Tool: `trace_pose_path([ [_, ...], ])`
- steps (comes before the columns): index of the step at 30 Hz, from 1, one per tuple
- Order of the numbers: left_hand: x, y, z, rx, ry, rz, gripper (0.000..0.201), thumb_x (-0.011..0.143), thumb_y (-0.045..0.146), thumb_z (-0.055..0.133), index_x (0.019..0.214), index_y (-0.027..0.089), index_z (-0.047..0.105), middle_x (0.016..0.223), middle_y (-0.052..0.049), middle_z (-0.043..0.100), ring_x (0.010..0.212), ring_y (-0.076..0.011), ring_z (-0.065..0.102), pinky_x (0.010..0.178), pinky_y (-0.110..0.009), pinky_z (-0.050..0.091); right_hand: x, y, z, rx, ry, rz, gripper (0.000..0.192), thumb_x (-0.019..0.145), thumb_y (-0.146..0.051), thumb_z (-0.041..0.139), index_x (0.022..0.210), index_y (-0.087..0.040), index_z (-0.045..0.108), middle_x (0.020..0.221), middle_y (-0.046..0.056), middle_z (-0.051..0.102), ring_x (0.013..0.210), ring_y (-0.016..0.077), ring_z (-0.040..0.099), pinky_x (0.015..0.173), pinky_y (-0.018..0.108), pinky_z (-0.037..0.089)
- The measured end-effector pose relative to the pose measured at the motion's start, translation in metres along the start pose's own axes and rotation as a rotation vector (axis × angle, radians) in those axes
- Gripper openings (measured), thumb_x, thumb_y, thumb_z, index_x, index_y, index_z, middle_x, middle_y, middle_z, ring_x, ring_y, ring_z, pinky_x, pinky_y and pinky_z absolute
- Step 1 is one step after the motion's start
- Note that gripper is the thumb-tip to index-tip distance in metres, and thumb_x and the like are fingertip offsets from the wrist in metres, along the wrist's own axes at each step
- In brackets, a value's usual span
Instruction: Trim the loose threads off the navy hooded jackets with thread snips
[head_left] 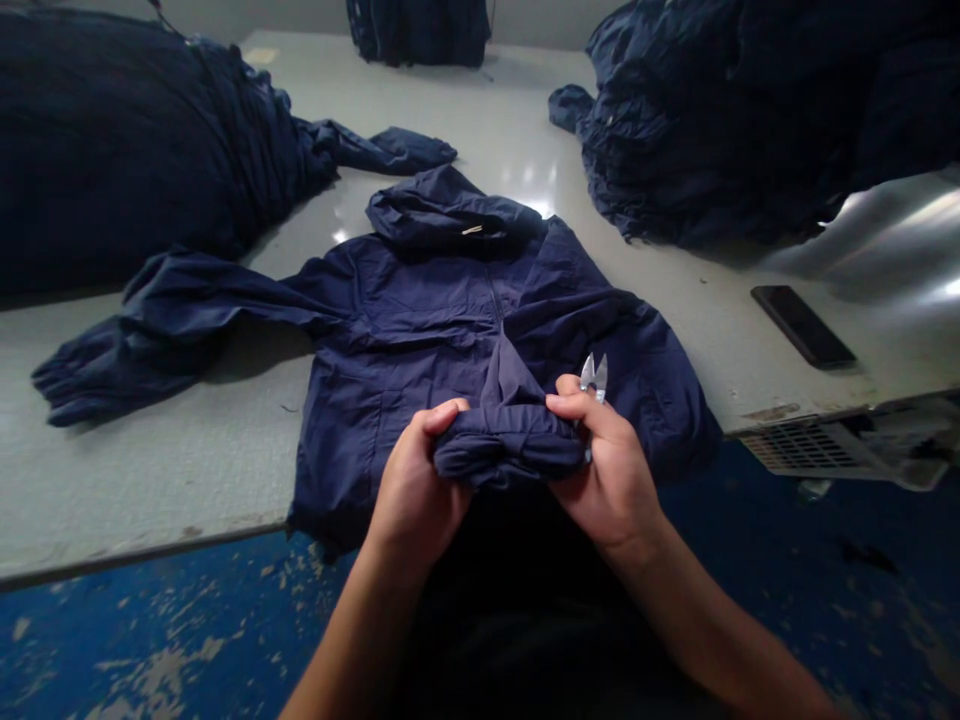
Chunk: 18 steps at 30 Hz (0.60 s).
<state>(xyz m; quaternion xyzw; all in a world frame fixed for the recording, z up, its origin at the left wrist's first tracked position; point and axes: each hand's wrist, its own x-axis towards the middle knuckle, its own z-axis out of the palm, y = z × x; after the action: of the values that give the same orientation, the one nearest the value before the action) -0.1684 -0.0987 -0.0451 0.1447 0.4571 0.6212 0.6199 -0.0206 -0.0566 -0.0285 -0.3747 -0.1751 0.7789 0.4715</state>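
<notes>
A navy hooded jacket (427,350) lies spread on the table, its hood at the far side and one sleeve stretched out to the left. At the near edge, my left hand (420,480) grips a bunched part of the jacket, thumb on top. My right hand (607,460) pinches the other end of that gathered fabric. Thread snips (595,378) are tucked in my right hand too, their two pointed blades up and apart; the rest of them is mostly hidden by my fingers. A small light-coloured tab (472,230) shows by the hood.
Large heaps of navy garments stand on the table (150,480) at left (127,140) and right (720,110), with another pile (420,30) at the back. A dark phone (802,325) lies near the right edge. Below it is a white plastic basket (817,450) above the worn blue floor (210,640).
</notes>
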Motion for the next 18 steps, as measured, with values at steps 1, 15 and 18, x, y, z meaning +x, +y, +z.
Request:
trace_pose_path([
  [1,0.001,-0.001,0.000,-0.011,0.012,0.002,0.019,0.078,0.035,0.065,0.071,0.022,0.053,0.069,0.002,0.050,0.061,-0.0133,0.052,0.060,-0.025,0.052,0.001,-0.001,-0.002,0.016,-0.008,0.009,0.053,0.070,-0.017,0.081,0.069,-0.022,0.028,0.063,-0.008,0.033,0.053,0.0073,0.039,0.051,0.017,0.041],
  [15,0.006,-0.007,-0.007,0.268,-0.012,0.312,0.018,0.086,0.028,0.076,0.089,0.020,0.060,0.081,0.002,0.063,0.070,-0.0140,0.065,0.065,-0.027,0.060,0.017,0.002,-0.012,-0.619,-0.048,-0.582,0.048,0.073,-0.006,0.073,0.064,-0.022,0.029,0.069,-0.005,0.041,0.064,0.0121,0.038,0.063,0.028,0.034],
  [18,-0.002,-0.008,-0.007,0.763,0.285,0.833,0.015,0.085,0.017,0.075,0.088,0.022,0.062,0.075,0.006,0.060,0.061,-0.0110,0.057,0.060,-0.023,0.050,0.016,0.004,-0.015,-1.048,0.006,-0.911,0.044,0.073,0.001,0.065,0.065,-0.023,0.029,0.063,-0.006,0.034,0.059,0.0120,0.031,0.061,0.032,0.025],
])
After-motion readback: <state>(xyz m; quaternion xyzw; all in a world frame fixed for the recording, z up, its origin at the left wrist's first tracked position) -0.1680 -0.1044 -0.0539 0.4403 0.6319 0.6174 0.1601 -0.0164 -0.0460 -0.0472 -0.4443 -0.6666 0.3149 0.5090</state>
